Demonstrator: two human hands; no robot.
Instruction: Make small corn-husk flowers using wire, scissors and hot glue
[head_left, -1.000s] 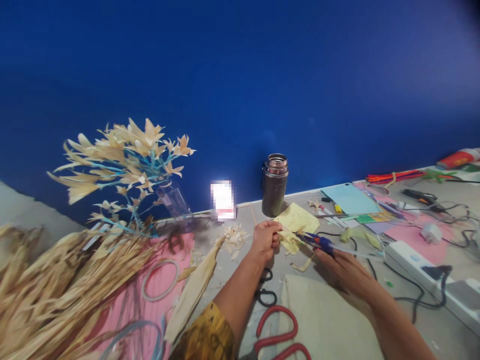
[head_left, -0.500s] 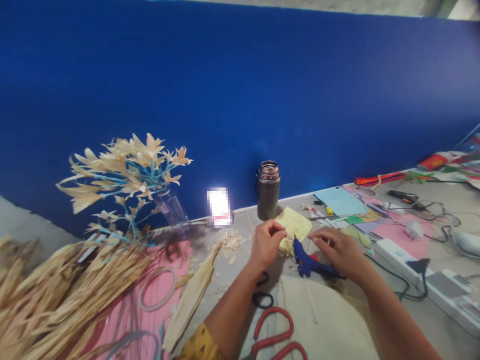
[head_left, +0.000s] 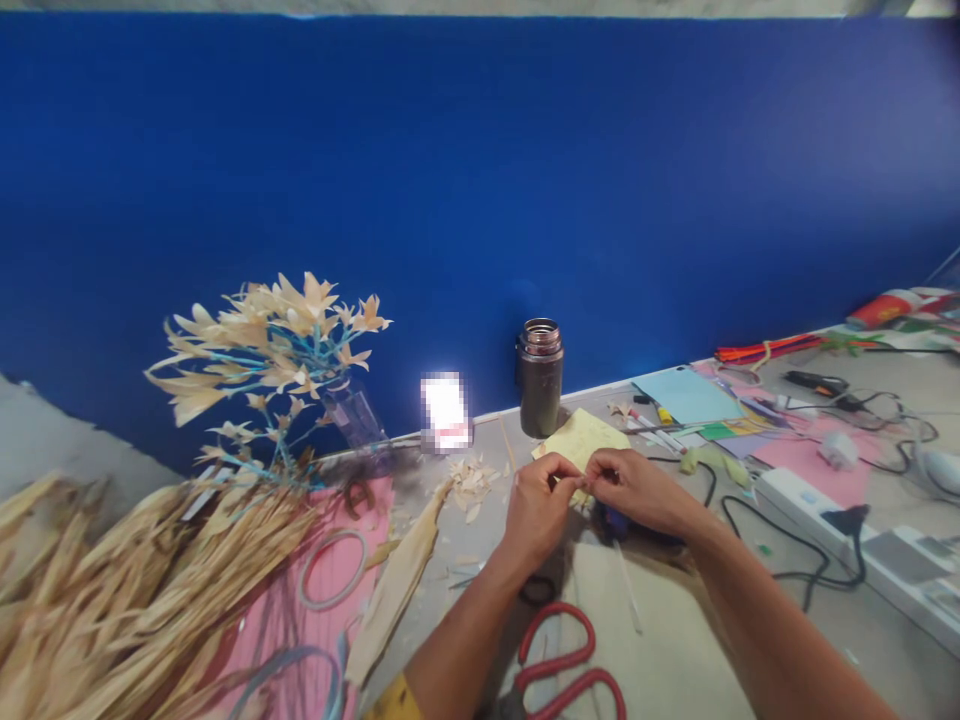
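- Both hands pinch one small pale husk piece (head_left: 579,484) between them: the left hand (head_left: 538,505) holds its near-left end with thumb and forefinger closed on it, and the right hand (head_left: 637,490) nips the other end, fingertips almost meeting the left's.
- The piece sits right at the meeting of the fingertips, lifted just above the table (head_left: 862,620); most of it is hidden by the fingers, so its shape is hard to tell.
- It looks thin, dry and very light (like the scraps (head_left: 471,474) lying to the left of the grip), so I judge it soft enough to bend but apt to split or crumple under a hard squeeze.
- A light pinch at the edges, with fingertip pads flat on it, seems the safest hold; the middle would likely crease.
- Just beyond the grip lies a yellow sheet (head_left: 581,436), and past that stands a dark flask (head_left: 540,378) against the blue wall (head_left: 480,200).
- Under the right hand, a blue glue gun (head_left: 611,520) rests on the table, mostly covered.
- Nearer than the grip lie red scissors (head_left: 562,670) beside a beige cloth (head_left: 660,640).
- Far left of the grip are a husk heap (head_left: 135,580) and a husk-flower spray (head_left: 262,350); to the right, a power strip (head_left: 862,545) and cables.
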